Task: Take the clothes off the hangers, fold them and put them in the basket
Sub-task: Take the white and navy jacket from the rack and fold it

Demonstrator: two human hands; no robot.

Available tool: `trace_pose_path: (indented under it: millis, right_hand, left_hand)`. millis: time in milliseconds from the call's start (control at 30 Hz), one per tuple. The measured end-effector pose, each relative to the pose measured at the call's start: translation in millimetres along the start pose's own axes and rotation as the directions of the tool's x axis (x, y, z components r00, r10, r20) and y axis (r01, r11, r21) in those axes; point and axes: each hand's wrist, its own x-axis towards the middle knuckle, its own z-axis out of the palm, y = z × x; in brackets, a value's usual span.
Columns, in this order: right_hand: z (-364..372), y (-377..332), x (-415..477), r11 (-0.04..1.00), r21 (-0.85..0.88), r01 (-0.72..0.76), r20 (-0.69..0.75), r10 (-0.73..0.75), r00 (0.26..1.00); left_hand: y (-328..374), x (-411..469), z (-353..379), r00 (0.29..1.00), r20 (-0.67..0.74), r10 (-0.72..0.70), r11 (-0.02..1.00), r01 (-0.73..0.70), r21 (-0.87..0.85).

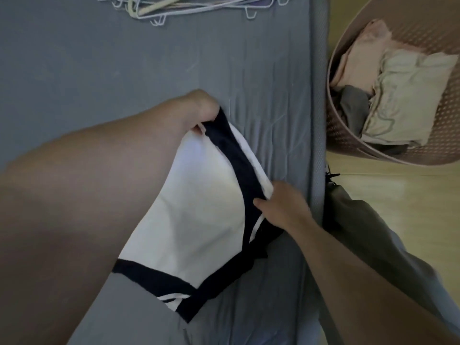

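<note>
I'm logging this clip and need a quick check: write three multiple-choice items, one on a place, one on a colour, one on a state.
1. Where do the hangers lie?
A. on the far end of the bed
B. in the basket
C. on the floor

2. What colour is the trim on the white garment?
A. red
B. dark, near black
C. green

3. What state is the basket in?
A. empty
B. overturned
C. holding folded clothes

Key:
1 A: they lie on the grey sheet.
2 B: dark bands edge the cloth gripped by the left hand and the right hand.
3 C: the folded clothes lie inside it.
</note>
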Motion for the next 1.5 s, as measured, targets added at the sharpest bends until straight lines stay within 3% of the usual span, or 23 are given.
trace_pose_path:
  millis: [100,200,333,433,567,767,867,967,1033,1133,1200,1267,1367,1433,1500]
  right_hand:
    - [-42,-4,5,1.000,0.004,0.018,-0.164,-0.017,0.986]
    - [-60,-2,7,1.000,-0.014,0.010,-0.200,-0.012,0.980]
    - [-64,-5,1,1.000,-0.015,0.014,-0.107,-0.016,0.994]
    - [-64,-9,-7,0.988,-0.152,0.008,0.011,-0.007,1.000]
    - [-53,-26,-28,0.908,-0.402,0.113,-0.045,-0.143,0.989]
    - [-16,-79,-99,0.767,-0.552,0.326,0.091,-0.333,0.939]
    - [29,-89,-131,0.647,-0.677,0.352,0.115,-0.379,0.918]
    - [76,-90,-149,0.604,-0.706,0.371,0.127,-0.407,0.905]
    - [84,-93,-150,0.602,-0.668,0.438,0.198,-0.423,0.884]
    - [66,-96,-126,0.688,-0.546,0.478,0.255,-0.407,0.877]
    - [43,-92,-99,0.760,-0.481,0.437,0.224,-0.375,0.899]
    - [21,-87,-82,0.789,-0.471,0.394,0.222,-0.326,0.919]
    - [-8,-77,-64,0.851,-0.426,0.307,0.244,-0.219,0.945]
    - [-29,-68,-51,0.915,-0.337,0.222,0.187,-0.166,0.968]
    - [-45,-54,-36,0.954,-0.264,0.143,0.103,-0.119,0.987]
  left_hand:
    - [30,-9,-7,0.987,-0.147,0.059,0.942,-0.104,-0.318]
    - [49,-20,-9,0.973,-0.184,0.139,0.927,-0.193,-0.321]
    - [38,-17,-8,0.969,-0.207,0.138,0.932,-0.197,-0.304]
    - [23,-16,-8,0.981,-0.193,0.035,0.856,-0.129,-0.501]
    - [-7,-21,-10,0.994,-0.054,-0.097,0.693,0.029,-0.721]
    - [-84,-52,-32,1.000,-0.015,-0.025,0.418,-0.003,-0.908]
    - [-146,-79,-35,0.999,-0.028,0.021,0.370,-0.033,-0.928]
    - [-210,-94,-26,0.998,-0.057,0.012,0.348,-0.058,-0.936]
    - [-243,-100,-14,0.994,-0.097,-0.054,0.247,-0.081,-0.966]
    - [-279,-112,14,0.998,-0.030,-0.059,-0.132,-0.037,-0.990]
    - [-283,-122,31,0.998,0.060,-0.024,-0.244,0.053,-0.968]
    - [-267,-121,37,0.999,0.038,0.025,-0.170,0.042,-0.984]
    - [-217,-101,21,0.994,-0.101,0.041,-0.076,-0.097,-0.992]
    - [-171,-85,5,0.980,-0.190,0.051,0.031,-0.191,-0.981]
    - [-127,-69,-2,0.966,-0.231,0.113,0.075,-0.240,-0.968]
